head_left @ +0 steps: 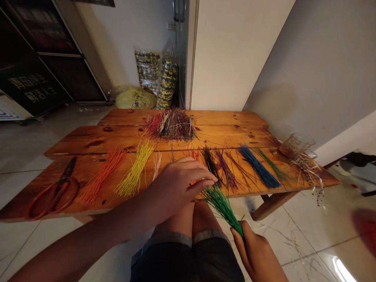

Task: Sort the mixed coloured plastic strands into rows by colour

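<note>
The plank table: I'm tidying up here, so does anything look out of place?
Yes: at the right end of the plank table, a tangle of pale loose strands spills over the edge beside the glass cup. It looks odd because strands elsewhere, like the blue bundle, lie in neat single-colour groups.

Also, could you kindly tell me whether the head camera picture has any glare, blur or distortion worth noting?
In the head view, a bright glare streak marks the floor tiles at lower right, a red blur at the right edge is too smeared to identify, and wide-angle distortion bends the wooden table.
</note>
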`<state>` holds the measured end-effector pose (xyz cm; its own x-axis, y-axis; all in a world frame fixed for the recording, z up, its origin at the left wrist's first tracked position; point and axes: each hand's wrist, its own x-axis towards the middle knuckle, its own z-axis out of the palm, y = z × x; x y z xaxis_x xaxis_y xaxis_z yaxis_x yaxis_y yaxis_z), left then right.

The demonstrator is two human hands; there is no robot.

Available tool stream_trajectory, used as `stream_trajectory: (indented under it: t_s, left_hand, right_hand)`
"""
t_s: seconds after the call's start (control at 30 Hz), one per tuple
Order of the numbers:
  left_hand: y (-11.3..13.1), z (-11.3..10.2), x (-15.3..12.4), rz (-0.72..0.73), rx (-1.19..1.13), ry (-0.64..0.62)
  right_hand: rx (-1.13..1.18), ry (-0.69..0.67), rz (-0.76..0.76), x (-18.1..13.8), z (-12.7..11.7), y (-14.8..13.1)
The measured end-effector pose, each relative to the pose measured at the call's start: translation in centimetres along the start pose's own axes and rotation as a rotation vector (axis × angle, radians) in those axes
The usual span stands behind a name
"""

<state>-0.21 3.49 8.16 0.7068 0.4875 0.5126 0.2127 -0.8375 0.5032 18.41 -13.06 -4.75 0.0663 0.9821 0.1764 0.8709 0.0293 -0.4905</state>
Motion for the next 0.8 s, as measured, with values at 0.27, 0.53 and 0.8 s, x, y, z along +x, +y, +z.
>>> stream_trajectory:
  t_s: [0.27,0.53,0.8]
  left_hand:
    - [-1.1,0.5,-1.1,-0.077,-0.057,-0.146]
    - [-1.8,0.7,-1.7,-0.125,-0.137,-0.146]
    - [-5.2,-0.5,0.8,-0.261,-0.263,-0.049]
  right_hand:
    - [0.081,-0.023,0.059,-0.9,0.7,0.4]
    - [0.182,-0.038,0.049,-1.6,1.1,0.4]
    - [0.086,-0.100,0.073,-4.0,2.0,4.6]
